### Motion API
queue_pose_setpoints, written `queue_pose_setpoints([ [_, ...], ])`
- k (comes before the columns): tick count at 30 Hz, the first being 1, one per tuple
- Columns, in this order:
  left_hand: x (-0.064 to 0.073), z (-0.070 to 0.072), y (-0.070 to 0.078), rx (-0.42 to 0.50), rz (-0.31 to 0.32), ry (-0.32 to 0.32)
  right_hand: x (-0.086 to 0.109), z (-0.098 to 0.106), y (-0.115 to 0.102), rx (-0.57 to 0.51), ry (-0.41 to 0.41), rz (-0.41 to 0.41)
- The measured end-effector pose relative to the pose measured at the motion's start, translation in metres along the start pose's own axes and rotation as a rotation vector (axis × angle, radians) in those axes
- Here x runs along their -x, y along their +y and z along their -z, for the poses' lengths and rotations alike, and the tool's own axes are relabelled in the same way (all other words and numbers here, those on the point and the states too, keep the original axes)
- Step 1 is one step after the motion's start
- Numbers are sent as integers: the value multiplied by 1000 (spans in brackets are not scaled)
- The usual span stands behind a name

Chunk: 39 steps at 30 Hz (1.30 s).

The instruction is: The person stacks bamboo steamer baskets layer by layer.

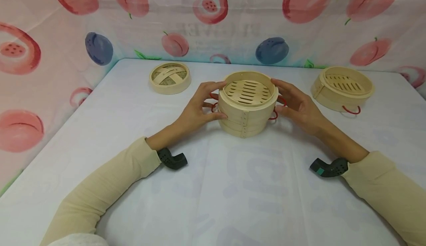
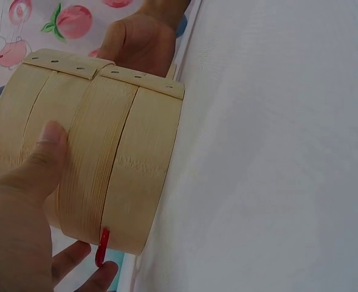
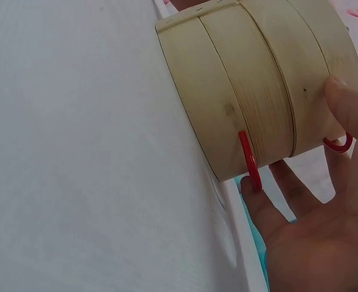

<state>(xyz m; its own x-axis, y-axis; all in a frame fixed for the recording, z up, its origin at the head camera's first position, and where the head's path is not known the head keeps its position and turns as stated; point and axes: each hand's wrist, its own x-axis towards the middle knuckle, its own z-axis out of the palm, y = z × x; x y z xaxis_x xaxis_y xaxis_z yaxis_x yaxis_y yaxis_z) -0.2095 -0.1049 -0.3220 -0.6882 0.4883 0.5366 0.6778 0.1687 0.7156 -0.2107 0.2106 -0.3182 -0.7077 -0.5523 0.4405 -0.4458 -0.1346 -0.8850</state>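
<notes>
"Steamer stack, two bamboo tiers, right of centre in the upper half of the frame, and it appears to rest on the white table!"

"What have the fingers got?"

"Both hands are on it. Left hand: parted just enough to span the side, thumb flat on the front wall, index at the rim. Right hand: thumb pressing the upper tier, index at the rim, lower fingers spread by the red loops."

"Heavy?"

"Light, I'd judge, and stiff, with dry walls that should grip well. Thin hoops, though: a hard squeeze could bend them. Best hold is low on opposite walls, catching both tiers; hold only the upper one and they might part."

"Anything in the way?"

"Those loops jut out right among the fingers. Spare basket, upper right, sits near the right hand, so a rightward swing could clip it. Woven lid, upper left, lies well apart from the stack."
</notes>
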Motion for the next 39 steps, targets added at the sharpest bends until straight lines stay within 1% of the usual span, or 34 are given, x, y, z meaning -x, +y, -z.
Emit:
queue_pose_setpoints([
  [4, 0, 2, -4, 6, -16, -16, -1, 0, -1, 6, 4, -4],
  [9, -1, 2, -7, 5, -56, -34, -1, 0, -1, 14, 12, -10],
  [12, -1, 2, -7, -7, -80, -34, -1, 1, 0, 12, 12, -1],
  [18, -2, 2, -8, -22, -105, -27, -2, 1, 1, -11, 10, 11],
  [30, -3, 3, -9, -16, -83, -44, -1, -1, -2, -30, 15, -12],
  [35, -1, 3, -9, -8, -67, -54, 0, -1, -1, -41, 13, -15],
  [39, 0, 3, -9, -12, -45, -55, 0, -1, 0, -29, 4, -17],
])
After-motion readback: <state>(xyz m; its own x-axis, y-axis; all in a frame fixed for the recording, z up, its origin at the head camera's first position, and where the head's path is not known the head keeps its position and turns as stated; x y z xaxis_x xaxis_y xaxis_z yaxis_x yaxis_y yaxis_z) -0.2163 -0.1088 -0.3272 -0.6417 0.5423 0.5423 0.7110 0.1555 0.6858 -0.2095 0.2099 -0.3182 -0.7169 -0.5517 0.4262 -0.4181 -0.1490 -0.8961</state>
